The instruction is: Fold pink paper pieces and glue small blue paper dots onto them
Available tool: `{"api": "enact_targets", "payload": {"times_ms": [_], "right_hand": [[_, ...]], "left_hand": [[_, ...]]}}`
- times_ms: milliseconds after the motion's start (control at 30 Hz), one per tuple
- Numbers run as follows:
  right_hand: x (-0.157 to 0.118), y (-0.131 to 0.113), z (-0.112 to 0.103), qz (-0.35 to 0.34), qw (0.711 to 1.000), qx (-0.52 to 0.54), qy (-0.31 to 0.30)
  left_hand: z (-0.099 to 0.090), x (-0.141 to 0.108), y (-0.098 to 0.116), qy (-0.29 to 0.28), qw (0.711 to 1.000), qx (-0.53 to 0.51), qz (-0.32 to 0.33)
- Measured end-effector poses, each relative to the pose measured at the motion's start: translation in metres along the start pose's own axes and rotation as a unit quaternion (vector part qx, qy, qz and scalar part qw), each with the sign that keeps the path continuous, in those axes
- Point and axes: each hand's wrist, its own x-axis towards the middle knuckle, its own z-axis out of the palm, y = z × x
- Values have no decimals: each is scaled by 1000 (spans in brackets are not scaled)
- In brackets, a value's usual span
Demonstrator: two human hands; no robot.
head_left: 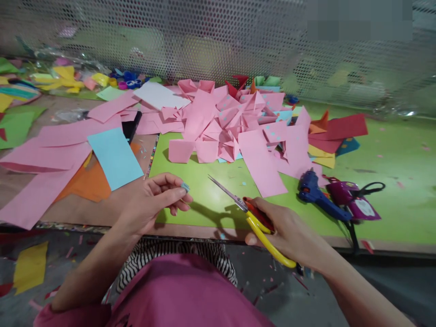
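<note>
Between the thumb and fingers of my left hand (161, 195) is a small bit of blue paper (185, 186), pinched above the green table's front part. My right hand (284, 227) grips a pair of scissors (235, 195) with yellow and orange handles; the blades look nearly closed and point up and left, apart from the blue paper. Beyond my hands lies a heap of folded pink paper pieces (200, 113), some with blue dots. A light blue paper sheet (116, 156) rests left of my left hand, over orange paper (85, 184) and pink strips (61, 150).
Right of the scissors lie a blue glue gun (320, 197) and a purple pouch (354, 200) with a black loop. Red paper (344, 131) and yellow paper (322, 156) sit behind them. A perforated metal screen (204, 41) stands along the back. Paper scraps litter the floor.
</note>
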Motion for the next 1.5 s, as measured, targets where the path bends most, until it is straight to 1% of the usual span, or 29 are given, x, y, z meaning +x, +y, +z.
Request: {"api": "enact_targets", "payload": {"times_ms": [67,100,133,200,267,333,400,467,567,633,700,767,833,867,900,967,1000,1033,1100,1167,1233,1267,1333,1400,1433,1467,1500], "right_hand": [[0,7,-1,18,1000,-14,6],[0,12,-2,31,999,-28,21],[1,20,-3,46,997,-48,47],[4,39,-5,86,984,-99,120],[8,61,-9,131,961,-143,195],[13,81,-14,170,945,-167,224],[17,95,-17,190,936,-175,238],[22,103,-18,184,933,-171,257],[28,108,-15,143,936,-149,284],[32,110,-13,112,942,-139,285],[32,109,-12,98,941,-149,289],[31,103,-12,93,931,-159,316],[31,90,-12,58,932,-119,336],[32,82,-12,24,942,-74,326],[35,73,-12,-14,954,-14,299],[43,57,-9,-72,969,99,213],[48,51,-8,-85,971,138,178],[54,47,-6,-89,970,167,155],[64,44,-5,-76,967,203,135],[69,45,-6,-45,967,209,136],[71,49,-9,-13,974,180,140],[71,50,-12,-1,977,156,142],[70,54,-16,9,983,113,145],[70,56,-19,5,985,91,147],[71,57,-21,2,985,85,151],[71,58,-22,-2,985,76,154],[72,59,-24,-7,986,65,154]], "left_hand": [[2,2,-1,-6,999,33,2],[4,4,-1,-9,999,53,6],[6,7,-1,-13,997,75,12],[12,14,0,-25,992,117,25],[22,24,0,-46,986,157,35],[35,38,0,-71,978,191,37],[50,53,-3,-93,972,216,26],[63,70,-7,-107,965,240,13],[77,92,-14,-104,949,298,14],[81,103,-17,-97,944,316,20],[82,109,-18,-94,947,306,21],[82,111,-17,-90,952,292,20],[84,111,-15,-90,954,286,8],[84,110,-15,-90,956,281,0],[86,109,-14,-93,957,274,-6],[88,107,-14,-100,959,264,-7],[89,107,-14,-104,960,261,-2],[90,106,-14,-107,960,259,5],[91,106,-15,-113,962,249,13],[90,105,-14,-112,966,234,10],[86,102,-11,-101,966,240,7],[82,98,-8,-94,961,259,11],[73,88,1,-77,943,323,29],[61,75,11,-56,916,394,50],[54,68,16,-49,903,424,49],[45,62,21,-19,896,437,71],[36,57,25,-9,892,443,87]]}}
